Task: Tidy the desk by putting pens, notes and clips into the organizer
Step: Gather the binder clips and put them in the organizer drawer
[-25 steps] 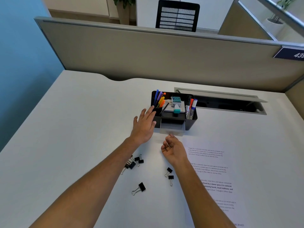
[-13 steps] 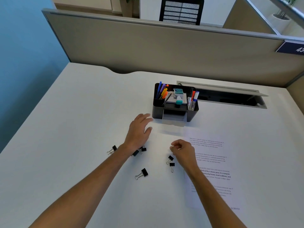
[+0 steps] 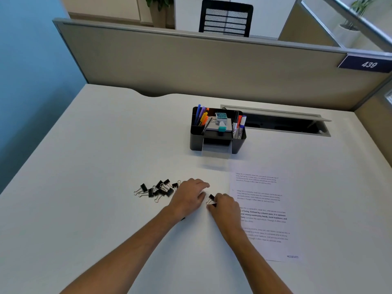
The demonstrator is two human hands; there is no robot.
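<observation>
**Q:** What is on the desk, and what are the hands doing?

**A:** A white desk [image 3: 89, 166] holds a black plastic desk organizer [image 3: 217, 132] at the far centre. Coloured pens stand in it and its small clear drawer [image 3: 215, 150] is pulled out toward the near side. A cluster of small black metal binder clips [image 3: 158, 189] lies near centre, well apart from the organizer. The left hand [image 3: 188, 198] rests palm down just right of that cluster, fingers loosely bent and gripping nothing I can see. The right hand [image 3: 224, 209] is curled, and its fingertips pinch 1 separate black binder clip [image 3: 211, 197] that sits between the 2 hands. A printed white paper sheet [image 3: 263, 209] lies flat to the right, under the right wrist's edge.

**Q:** Which way does the pinched clip point?

**A:** Its black body sits on the far side and its wire handles run toward the near left, so its long axis lies diagonally. Much of it is hidden by the fingers.

**Q:** How should this step be done well?

**A:** In my judgement, gripping the black body rather than the thin wire loops gives a steadier hold. Carrying it far and slightly right to the drawer, then letting go low over it, should stop it bouncing out. Sweeping the cluster together with the left hand would save trips.
</observation>
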